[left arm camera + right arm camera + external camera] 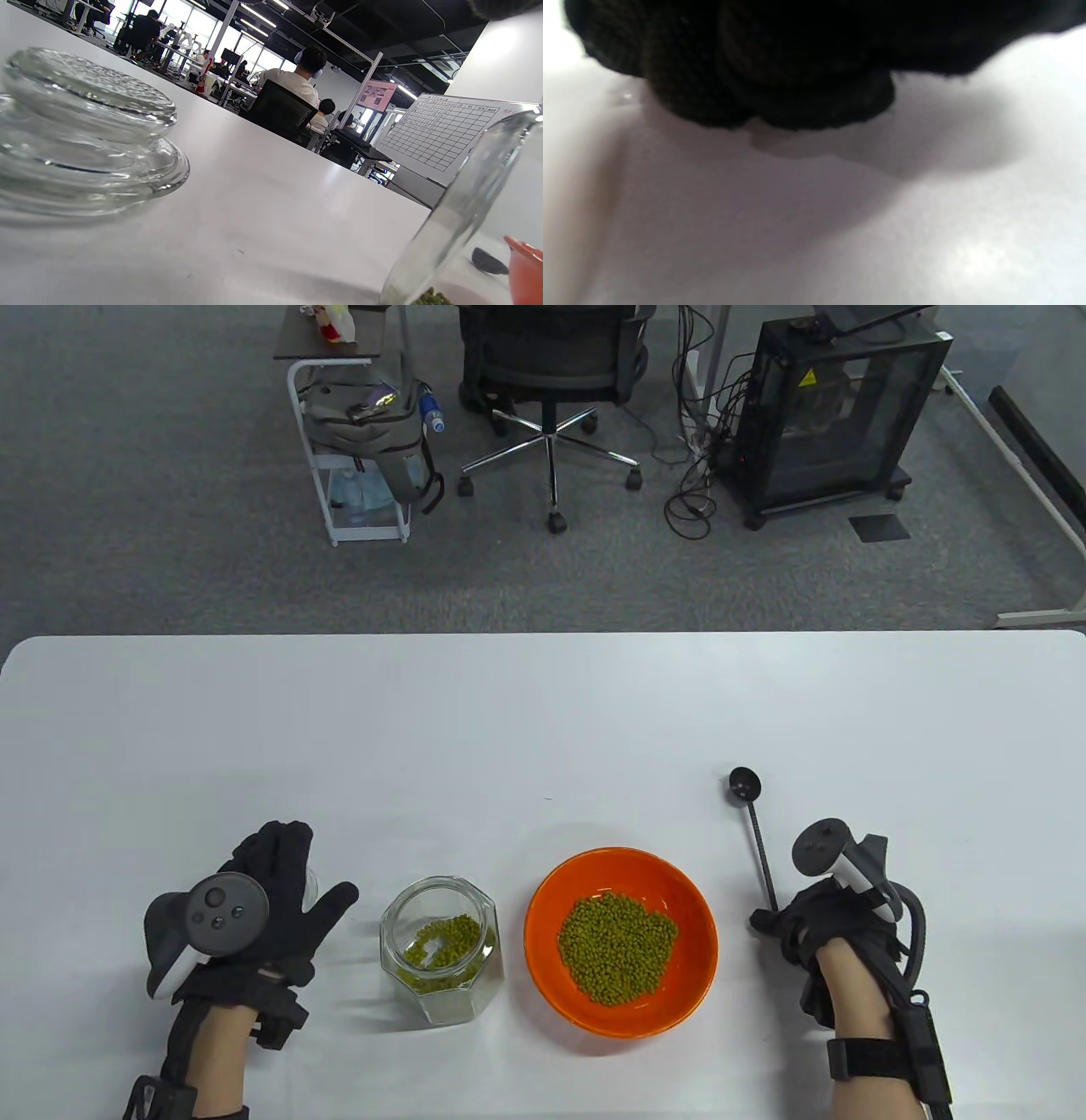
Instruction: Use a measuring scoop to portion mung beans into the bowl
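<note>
Now, right hand (pixel 836 925): it sits low on the white worktop (pixel 543 712), near the person. Its fingers are curled round the near end of the measuring scoop (pixel 758 840). In the right wrist view I see only dark glove (pixel 780 63) pressed close to the worktop, so the exact grip is hidden.
Left hand (pixel 254 899): it rests flat with fingers spread and loose. It holds nothing. It lies over a glass lid (pixel 85 127), which the left wrist view shows sitting on the worktop.
Glass jar (pixel 441 950): it stands just to the right of the left hand. It is open and has a small pile of mung beans (pixel 441 946) inside.
Orange bowl (pixel 543 950): it sits just beside the jar, between the jar and the right hand. It has a good heap of green beans in it already.
Scoop: its long handle points away from the person, and leans a little to the left. The small round black cup is at the far end and looks empty.
Key relation: the jar is to the left of the scoop, past the bowl. The right hand has the scoop, but the left hand is nearer the jar.
My guess: the scoop looks set down, so the job may be almost done.
Far away: an office chair (pixel 551 356) and a black cabinet (pixel 836 407) stand on the grey carpet.
</note>
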Tool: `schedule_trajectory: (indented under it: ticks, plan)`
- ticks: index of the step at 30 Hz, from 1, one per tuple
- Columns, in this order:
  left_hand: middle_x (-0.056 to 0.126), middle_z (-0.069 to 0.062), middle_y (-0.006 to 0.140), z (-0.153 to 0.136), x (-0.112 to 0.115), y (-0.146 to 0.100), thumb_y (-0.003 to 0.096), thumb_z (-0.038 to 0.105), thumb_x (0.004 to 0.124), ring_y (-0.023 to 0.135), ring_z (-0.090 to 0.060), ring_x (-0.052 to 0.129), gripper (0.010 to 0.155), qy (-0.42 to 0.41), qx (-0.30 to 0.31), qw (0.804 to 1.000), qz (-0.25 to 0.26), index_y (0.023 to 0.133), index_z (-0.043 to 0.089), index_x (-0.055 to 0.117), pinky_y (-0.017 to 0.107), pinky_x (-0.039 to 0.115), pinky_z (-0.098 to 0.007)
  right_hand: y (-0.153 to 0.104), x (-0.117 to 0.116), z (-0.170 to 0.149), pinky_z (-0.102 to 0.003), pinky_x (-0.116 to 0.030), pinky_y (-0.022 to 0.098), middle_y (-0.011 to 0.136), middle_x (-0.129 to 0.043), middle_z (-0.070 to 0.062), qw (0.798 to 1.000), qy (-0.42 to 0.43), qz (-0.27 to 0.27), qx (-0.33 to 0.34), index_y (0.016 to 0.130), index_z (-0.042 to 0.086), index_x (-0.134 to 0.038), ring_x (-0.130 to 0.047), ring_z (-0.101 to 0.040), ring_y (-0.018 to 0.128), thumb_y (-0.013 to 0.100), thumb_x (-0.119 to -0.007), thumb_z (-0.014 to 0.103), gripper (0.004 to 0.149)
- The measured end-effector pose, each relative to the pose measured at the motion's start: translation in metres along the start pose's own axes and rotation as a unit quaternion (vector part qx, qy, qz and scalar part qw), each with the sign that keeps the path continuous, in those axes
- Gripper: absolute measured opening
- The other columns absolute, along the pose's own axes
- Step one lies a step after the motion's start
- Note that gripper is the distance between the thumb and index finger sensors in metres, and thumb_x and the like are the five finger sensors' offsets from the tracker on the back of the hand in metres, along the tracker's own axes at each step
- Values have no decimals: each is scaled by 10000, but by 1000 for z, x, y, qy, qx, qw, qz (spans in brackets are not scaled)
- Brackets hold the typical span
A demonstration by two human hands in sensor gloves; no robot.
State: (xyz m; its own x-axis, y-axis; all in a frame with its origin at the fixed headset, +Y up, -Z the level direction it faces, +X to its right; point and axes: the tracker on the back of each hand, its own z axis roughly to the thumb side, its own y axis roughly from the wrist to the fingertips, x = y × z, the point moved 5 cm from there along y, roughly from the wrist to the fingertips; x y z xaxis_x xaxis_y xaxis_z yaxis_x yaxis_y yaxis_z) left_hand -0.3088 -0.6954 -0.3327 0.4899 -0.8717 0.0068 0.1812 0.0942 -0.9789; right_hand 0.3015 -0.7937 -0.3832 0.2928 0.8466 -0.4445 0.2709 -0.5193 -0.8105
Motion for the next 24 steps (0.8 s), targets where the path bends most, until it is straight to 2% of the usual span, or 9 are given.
schedule_trajectory:
  ticks: [8, 12, 14, 18, 19, 21, 24]
  plan:
    - [253, -281, 1166, -1, -3, -1, 503, 788, 565, 1051, -610, 283, 996, -4, 1, 1000, 7, 1130, 60, 299, 708, 269, -780, -6, 5, 3, -378, -885, 173, 285, -1068, -33, 1000, -7, -5, 9, 444, 169, -1040, -993, -174, 98, 390, -811, 647, 532]
    - [254, -282, 1166, -1, -5, -2, 504, 787, 566, 1051, -611, 284, 995, -5, 3, 1000, 12, 1129, 59, 302, 708, 270, -779, -20, 22, 7, -378, -888, 185, 302, -1070, -34, 999, 2, -44, 29, 460, 165, -1039, -999, -173, 112, 390, -805, 653, 546]
    - [252, -280, 1166, -1, -7, -2, 505, 785, 568, 1052, -609, 281, 993, -4, 4, 1000, 16, 1130, 61, 304, 708, 268, -780, -30, 32, 12, -382, -890, 202, 330, -1070, -37, 996, 8, -79, 48, 484, 162, -1034, -1006, -178, 139, 397, -797, 651, 550]
    - [256, -276, 1168, -4, -15, -5, 504, 784, 573, 1053, -606, 285, 986, 5, 0, 999, 32, 1131, 66, 322, 709, 270, -779, -49, 47, 29, -406, -892, 280, 452, -1072, -60, 985, -8, -148, 85, 610, 147, -1009, -1035, -208, 247, 408, -764, 654, 598]
    - [259, -275, 1168, -6, -18, -7, 506, 783, 575, 1054, -604, 288, 984, 3, -1, 999, 36, 1131, 67, 324, 710, 273, -778, -57, 53, 36, -418, -890, 315, 510, -1068, -65, 978, -9, -179, 107, 651, 151, -995, -1043, -223, 301, 407, -763, 656, 607]
    - [265, -275, 1168, -7, -21, -8, 504, 787, 580, 1054, -605, 295, 988, 0, -1, 999, 37, 1132, 67, 328, 711, 285, -776, -68, 59, 44, -435, -886, 342, 551, -1067, -78, 967, -4, -217, 130, 673, 146, -987, -1046, -245, 348, 414, -750, 650, 614]
    - [250, -273, 1171, -9, -24, -9, 499, 802, 598, 1057, -604, 285, 1008, -3, 2, 999, 35, 1135, 75, 312, 710, 279, -779, -88, 67, 60, -490, -849, 451, 682, -1036, -92, 942, 13, -271, 198, 760, 153, -941, -1036, -288, 491, 423, -726, 650, 638]
